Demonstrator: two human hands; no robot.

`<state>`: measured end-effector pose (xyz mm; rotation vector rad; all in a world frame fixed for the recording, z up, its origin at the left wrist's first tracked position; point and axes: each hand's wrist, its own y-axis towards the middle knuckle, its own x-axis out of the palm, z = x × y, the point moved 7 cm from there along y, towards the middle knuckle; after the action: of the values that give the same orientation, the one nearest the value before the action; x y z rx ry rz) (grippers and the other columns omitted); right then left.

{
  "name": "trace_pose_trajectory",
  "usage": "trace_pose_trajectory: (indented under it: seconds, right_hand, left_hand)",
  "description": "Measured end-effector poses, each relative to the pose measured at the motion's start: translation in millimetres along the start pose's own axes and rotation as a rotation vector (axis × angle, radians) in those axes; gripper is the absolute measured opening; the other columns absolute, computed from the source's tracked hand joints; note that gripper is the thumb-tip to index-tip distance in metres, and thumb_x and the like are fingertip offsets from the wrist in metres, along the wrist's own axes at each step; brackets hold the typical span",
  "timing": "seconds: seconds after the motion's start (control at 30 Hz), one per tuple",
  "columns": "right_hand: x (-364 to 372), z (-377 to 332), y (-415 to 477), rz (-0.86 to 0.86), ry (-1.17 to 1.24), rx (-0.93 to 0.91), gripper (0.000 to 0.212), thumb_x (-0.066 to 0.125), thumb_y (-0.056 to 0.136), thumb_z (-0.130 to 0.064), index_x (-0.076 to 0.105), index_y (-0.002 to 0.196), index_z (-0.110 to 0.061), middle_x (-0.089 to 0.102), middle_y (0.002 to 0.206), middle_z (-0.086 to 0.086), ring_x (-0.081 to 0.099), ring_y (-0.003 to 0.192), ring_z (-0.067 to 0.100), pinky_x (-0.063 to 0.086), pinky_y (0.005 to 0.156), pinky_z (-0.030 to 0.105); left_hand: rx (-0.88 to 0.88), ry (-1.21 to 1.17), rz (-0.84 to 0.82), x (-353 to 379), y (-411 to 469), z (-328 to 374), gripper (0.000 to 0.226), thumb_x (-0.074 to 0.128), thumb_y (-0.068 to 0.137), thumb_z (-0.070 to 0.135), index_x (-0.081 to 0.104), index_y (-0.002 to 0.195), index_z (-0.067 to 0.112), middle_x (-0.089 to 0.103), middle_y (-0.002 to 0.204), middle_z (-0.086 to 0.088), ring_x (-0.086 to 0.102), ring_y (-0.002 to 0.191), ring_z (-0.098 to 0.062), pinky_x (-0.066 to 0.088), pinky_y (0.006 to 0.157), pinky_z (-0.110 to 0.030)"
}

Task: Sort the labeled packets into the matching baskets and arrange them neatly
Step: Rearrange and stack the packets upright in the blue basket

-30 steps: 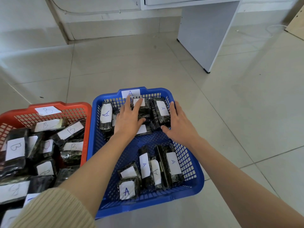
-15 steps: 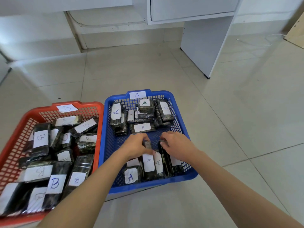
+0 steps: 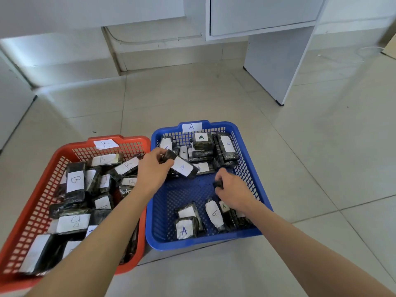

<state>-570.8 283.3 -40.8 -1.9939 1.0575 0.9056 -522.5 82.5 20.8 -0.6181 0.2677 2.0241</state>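
Note:
A blue basket (image 3: 252, 151) labelled A holds several dark packets with white A labels, some stacked at its far end, some at its near end. My left hand (image 3: 152, 170) grips one A packet (image 3: 182, 167) lifted above the basket's far left part. My right hand (image 3: 233, 189) holds the top of another dark packet (image 3: 218, 185) over the basket's middle right. The red basket (image 3: 42, 202) labelled B, to the left, is full of B packets.
Both baskets sit side by side on a pale tiled floor. A white desk panel (image 3: 276, 63) stands behind to the right, and a white cabinet (image 3: 12, 103) at far left. A thin cable (image 3: 368, 53) lies on the floor at far right.
Both hands came back from the far stack to the near packets and each took one. The left hand has now lifted its packet toward the far left; the right hand has raised its packet slightly.

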Motion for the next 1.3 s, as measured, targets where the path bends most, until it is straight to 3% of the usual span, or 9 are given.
trace_pose_trajectory:
  seconds: [0.13, 0.3, 0.5, 0.7, 0.8, 0.93, 1.03, 1.1, 1.3]
  right_hand:
    - [-52.3, 6.4, -5.4, 0.446, 0.375, 0.025, 0.014, 0.052, 0.09, -0.019, 0.048, 0.102, -0.025, 0.061, 0.099, -0.001, 0.056, 0.078, 0.016, 0.051, 0.074, 0.039]
    - [-96.4, 17.1, -14.4, 0.671, 0.513, 0.012, 0.019, 0.054, 0.088, -0.015, 0.051, 0.102, -0.026, 0.064, 0.094, -0.002, 0.061, 0.076, 0.018, 0.052, 0.072, 0.038]
    - [-75.1, 39.0, -14.7, 0.549, 0.48, 0.039, 0.02, 0.055, 0.089, -0.015, 0.051, 0.102, -0.03, 0.062, 0.092, -0.001, 0.06, 0.086, 0.023, 0.05, 0.078, 0.042]
    - [-69.1, 44.1, -13.5, 0.524, 0.415, 0.021, 0.02, 0.054, 0.091, -0.017, 0.049, 0.105, -0.03, 0.058, 0.096, 0.0, 0.054, 0.094, 0.019, 0.043, 0.078, 0.031]
    - [-70.5, 43.2, -16.0, 0.528, 0.382, 0.035, 0.018, 0.057, 0.089, -0.019, 0.052, 0.104, -0.027, 0.056, 0.091, -0.001, 0.051, 0.089, 0.015, 0.036, 0.072, 0.025]
    - [-75.6, 40.1, -18.8, 0.601, 0.532, 0.06, 0.012, 0.063, 0.085, -0.017, 0.055, 0.093, -0.022, 0.062, 0.079, 0.0, 0.055, 0.068, 0.006, 0.041, 0.061, 0.017]
    - [-76.9, 34.9, -16.1, 0.623, 0.663, 0.102, 0.011, 0.063, 0.086, -0.015, 0.055, 0.093, -0.016, 0.062, 0.076, -0.004, 0.053, 0.06, -0.003, 0.042, 0.057, 0.008]
    - [-74.1, 32.7, -13.6, 0.626, 0.747, 0.149, 0.012, 0.063, 0.086, -0.016, 0.054, 0.093, -0.016, 0.064, 0.079, -0.001, 0.061, 0.067, 0.005, 0.048, 0.063, 0.013]
    - [-59.0, 24.3, -5.3, 0.495, 1.032, 0.231, 0.014, 0.064, 0.087, -0.009, 0.051, 0.092, -0.011, 0.068, 0.093, 0.013, 0.07, 0.065, 0.019, 0.056, 0.068, 0.025]
  left_hand:
    - [-0.184, -0.237, 0.009, 26.9, -9.1, -24.4, 0.015, 0.064, 0.086, 0.006, 0.056, 0.099, 0.008, 0.067, 0.098, -0.011, 0.067, 0.08, -0.025, 0.055, 0.082, -0.04]
    - [-0.512, -0.414, -0.059, 83.0, -10.5, -63.9, 0.023, 0.064, 0.085, -0.001, 0.055, 0.105, 0.003, 0.059, 0.109, -0.017, 0.061, 0.088, -0.026, 0.054, 0.077, -0.033]
    - [-0.502, -0.248, -0.103, 115.4, -2.8, -61.3, 0.013, 0.072, 0.082, 0.009, 0.059, 0.086, 0.008, 0.062, 0.095, -0.011, 0.062, 0.093, -0.028, 0.052, 0.09, -0.043]
    - [-0.319, -0.014, -0.038, 121.4, -1.7, -44.4, 0.035, 0.074, 0.08, 0.019, 0.057, 0.109, 0.009, 0.064, 0.095, -0.008, 0.061, 0.089, -0.024, 0.049, 0.076, -0.031]
    - [-0.226, 0.089, 0.0, 118.3, -1.6, -41.8, 0.034, 0.075, 0.079, 0.022, 0.051, 0.101, 0.012, 0.06, 0.088, -0.005, 0.059, 0.084, -0.023, 0.043, 0.067, -0.031]
    - [-0.179, 0.155, 0.048, 112.3, -0.1, -40.7, 0.034, 0.074, 0.079, 0.028, 0.057, 0.102, 0.01, 0.057, 0.107, -0.007, 0.055, 0.088, -0.019, 0.044, 0.074, -0.03]
    - [-0.077, 0.02, 0.108, 98.0, -8.2, -26.4, 0.027, 0.058, 0.091, 0.037, 0.06, 0.097, 0.011, 0.061, 0.099, -0.004, 0.055, 0.077, -0.013, 0.044, 0.065, -0.026]
    - [-0.082, -0.126, -0.01, 97.4, -14.1, -24.0, 0.033, 0.05, 0.094, 0.042, 0.062, 0.093, 0.011, 0.065, 0.086, -0.004, 0.058, 0.07, -0.012, 0.045, 0.063, -0.025]
    - [-0.274, -0.569, -0.251, 93.7, -19.4, -38.1, 0.031, 0.07, 0.083, 0.015, 0.057, 0.111, 0.016, 0.066, 0.1, -0.01, 0.069, 0.087, -0.023, 0.056, 0.074, -0.028]
